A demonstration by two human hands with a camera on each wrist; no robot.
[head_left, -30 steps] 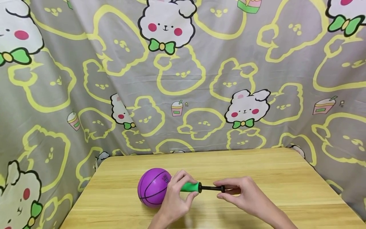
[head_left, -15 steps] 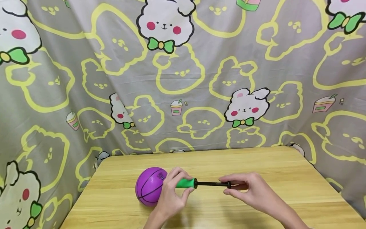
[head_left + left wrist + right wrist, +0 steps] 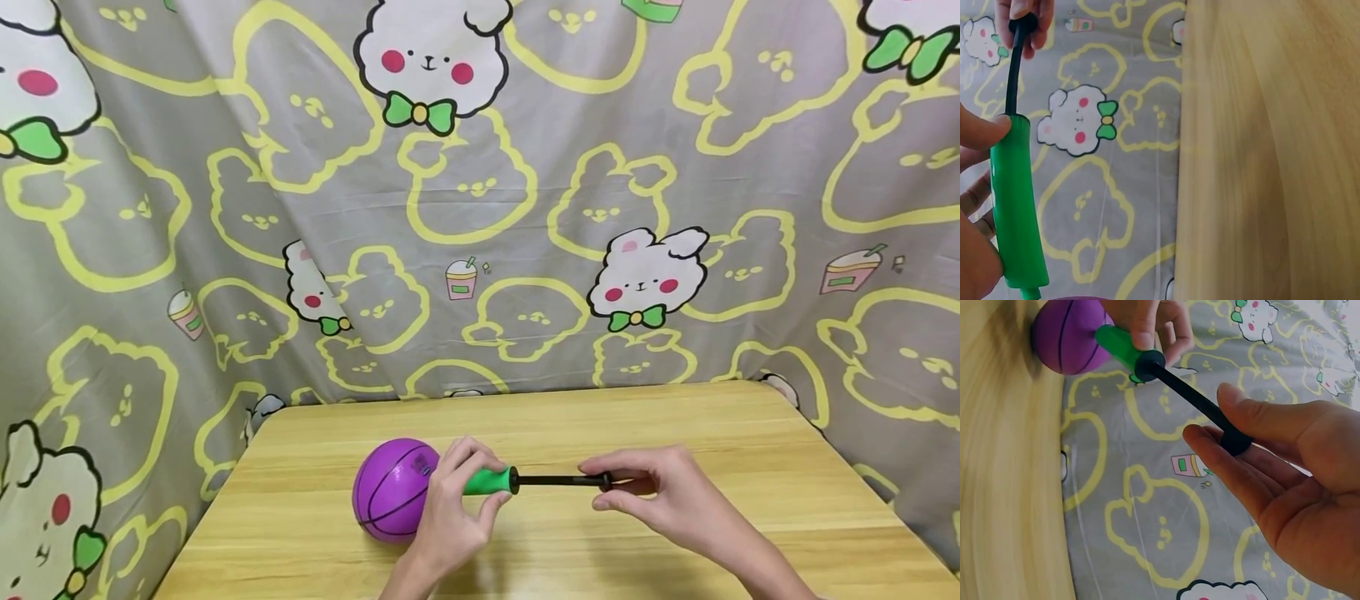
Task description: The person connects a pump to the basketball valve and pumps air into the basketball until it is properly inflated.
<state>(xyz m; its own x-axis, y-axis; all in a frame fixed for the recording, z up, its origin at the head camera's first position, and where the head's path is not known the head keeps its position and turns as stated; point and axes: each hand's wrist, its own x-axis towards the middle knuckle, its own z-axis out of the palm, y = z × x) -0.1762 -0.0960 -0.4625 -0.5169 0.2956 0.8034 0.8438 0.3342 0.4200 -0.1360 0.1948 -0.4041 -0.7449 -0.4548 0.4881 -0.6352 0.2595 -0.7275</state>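
A purple ball point(image 3: 393, 492) with black basketball lines sits on the table, left of centre. Beside it my left hand point(image 3: 453, 508) grips the green barrel of a hand pump point(image 3: 489, 481), fingers over the top and thumb below. The pump lies roughly level, its nozzle end toward the ball, as the right wrist view shows with the green barrel point(image 3: 1124, 347) reaching the ball's side. From the barrel's other end a long black rod stands drawn out. My right hand point(image 3: 660, 492) pinches the black knob point(image 3: 1235, 442) at the rod's end between thumb and fingers.
The light wood-grain table point(image 3: 600, 425) spreads under both hands. Behind it and along its sides hangs a grey curtain point(image 3: 517, 192) printed with yellow outlines and white bunny heads.
My right hand has moved right with the knob, so more of the black rod shows outside the barrel. The left hand and ball have shifted slightly left in view.
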